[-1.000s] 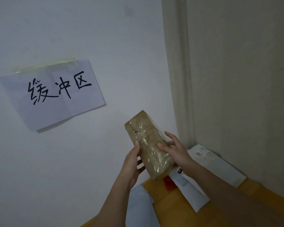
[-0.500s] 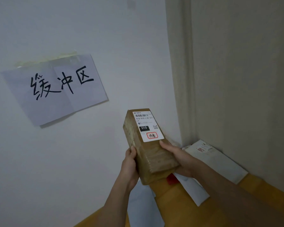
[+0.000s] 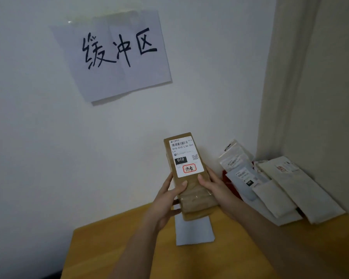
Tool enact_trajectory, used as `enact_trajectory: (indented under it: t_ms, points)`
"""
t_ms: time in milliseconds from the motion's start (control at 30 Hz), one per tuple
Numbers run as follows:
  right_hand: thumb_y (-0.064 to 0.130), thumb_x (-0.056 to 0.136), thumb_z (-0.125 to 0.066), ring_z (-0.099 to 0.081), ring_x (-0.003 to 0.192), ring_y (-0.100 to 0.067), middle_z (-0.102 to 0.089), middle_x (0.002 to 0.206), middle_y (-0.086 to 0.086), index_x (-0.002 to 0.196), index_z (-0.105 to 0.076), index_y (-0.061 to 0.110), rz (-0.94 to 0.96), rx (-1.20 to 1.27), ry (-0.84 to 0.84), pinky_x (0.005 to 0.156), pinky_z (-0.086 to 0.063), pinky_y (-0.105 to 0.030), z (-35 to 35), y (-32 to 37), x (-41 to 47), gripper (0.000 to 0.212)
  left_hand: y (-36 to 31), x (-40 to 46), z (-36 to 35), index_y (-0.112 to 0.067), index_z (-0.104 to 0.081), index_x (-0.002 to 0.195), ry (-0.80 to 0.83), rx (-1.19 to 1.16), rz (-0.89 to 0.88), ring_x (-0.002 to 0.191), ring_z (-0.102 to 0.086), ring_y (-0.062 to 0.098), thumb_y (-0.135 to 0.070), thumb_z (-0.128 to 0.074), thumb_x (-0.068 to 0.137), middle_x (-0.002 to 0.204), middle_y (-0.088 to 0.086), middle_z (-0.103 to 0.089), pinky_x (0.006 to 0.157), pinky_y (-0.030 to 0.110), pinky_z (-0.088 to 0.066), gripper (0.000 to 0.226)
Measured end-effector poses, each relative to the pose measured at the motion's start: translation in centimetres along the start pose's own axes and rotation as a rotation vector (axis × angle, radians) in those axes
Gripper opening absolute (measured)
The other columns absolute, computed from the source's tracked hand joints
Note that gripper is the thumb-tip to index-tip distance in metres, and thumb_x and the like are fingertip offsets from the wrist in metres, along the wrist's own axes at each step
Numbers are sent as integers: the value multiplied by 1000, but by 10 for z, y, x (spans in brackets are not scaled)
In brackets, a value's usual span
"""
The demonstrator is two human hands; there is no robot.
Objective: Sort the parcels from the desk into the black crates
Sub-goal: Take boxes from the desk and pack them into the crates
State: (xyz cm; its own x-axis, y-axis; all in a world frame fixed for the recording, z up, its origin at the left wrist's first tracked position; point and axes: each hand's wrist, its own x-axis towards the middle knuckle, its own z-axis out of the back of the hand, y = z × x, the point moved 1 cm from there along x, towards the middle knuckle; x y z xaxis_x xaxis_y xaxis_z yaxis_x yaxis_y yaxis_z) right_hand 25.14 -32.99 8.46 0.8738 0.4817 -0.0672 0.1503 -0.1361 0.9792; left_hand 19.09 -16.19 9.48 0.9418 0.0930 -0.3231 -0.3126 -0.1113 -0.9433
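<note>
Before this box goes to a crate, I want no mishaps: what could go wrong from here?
1. The box is held upright over the desk edge by the left hand and right hand; glossy tape under the fingers might let it slip.
2. No crate is in view, so misreading the label could send it to the wrong one.
3. Swinging right may knock the leaning mailers.

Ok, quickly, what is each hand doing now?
Left hand: holds the brown parcel by its left edge.
Right hand: holds the same parcel by its right edge.
</note>
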Motion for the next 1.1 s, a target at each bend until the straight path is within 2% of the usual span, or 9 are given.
enact_trajectory:
  t_ms: [133, 233, 400, 500, 600, 667, 833, 933, 1100]
  points:
    - [60, 83, -67, -64, 117, -17, -65, 128, 13, 140, -42, 50, -141, -17, 124, 101, -50, -51, -9, -17, 14, 63, 7, -18, 15, -48, -49, 136, -112, -60, 35, 110, -65, 29, -37, -76, 82, 117, -2, -71, 94, 50, -54, 62]
    - [70, 73, -70, -56, 125, -19, -63, 130, 15, 139, -39, 57, -212, 7, 192, 105, -43, -56, -17, -29, 22, 74, 16, -31, 23, -44, -50, 136, -159, -97, 61, 111, -64, 29, -27, -75, 81, 114, 0, -72, 93, 49, -54, 62]
    - [62, 79, -70, -59, 122, -15, -65, 127, 14, 140, -41, 53, -277, -11, 295, 101, -49, -48, -33, -53, 22, 68, 50, -56, 30, -38, -49, 136, -304, -214, 116, 104, -65, 27, -23, -76, 76, 108, 0, -74, 88, 44, -54, 67]
    - [46, 92, -63, -71, 100, -13, -71, 117, 8, 137, -47, 43, -297, -56, 314, 78, -59, -35, -61, -67, 17, 48, 81, -80, 41, -29, -53, 136, -429, -270, 176, 100, -67, 22, -20, -67, 90, 107, -2, -74, 86, 38, -54, 49]
    - [43, 93, -62, -73, 96, -19, -73, 112, 3, 139, -47, 37, -336, -59, 341, 83, -59, -41, -103, -85, 7, 50, 100, -115, 60, -28, -57, 132, -548, -330, 205, 103, -67, 23, -19, -61, 96, 111, -1, -73, 84, 36, -54, 37]
    - [46, 93, -61, -72, 97, -17, -72, 113, 5, 139, -47, 38, -342, -87, 408, 83, -59, -38, -136, -95, -4, 49, 106, -141, 76, -31, -56, 132, -614, -349, 189, 106, -65, 23, -22, -59, 98, 115, -2, -72, 86, 37, -54, 35]
    - [47, 89, -64, -66, 108, -11, -63, 122, 11, 147, -35, 39, -155, -268, 601, 87, -58, -34, -221, -106, -38, 65, 121, -204, 119, -35, -59, 122, -725, -392, 162, 111, -62, 24, -19, -50, 103, 116, -5, -69, 96, 43, -52, 27]
    - [56, 81, -66, -64, 114, -12, -61, 132, 6, 149, -36, 37, -157, -265, 645, 93, -56, -38, -269, -112, -48, 77, 127, -241, 150, -39, -58, 122, -745, -417, 133, 110, -63, 25, -19, -51, 102, 114, -5, -72, 94, 43, -54, 30]
    - [43, 98, -53, -62, 112, -13, -57, 138, 1, 152, -33, 27, -209, -289, 669, 77, -52, -20, -359, -145, -84, 60, 146, -316, 225, -36, -55, 131, -750, -378, 124, 107, -66, 25, -15, -55, 100, 111, -3, -74, 92, 44, -56, 38]
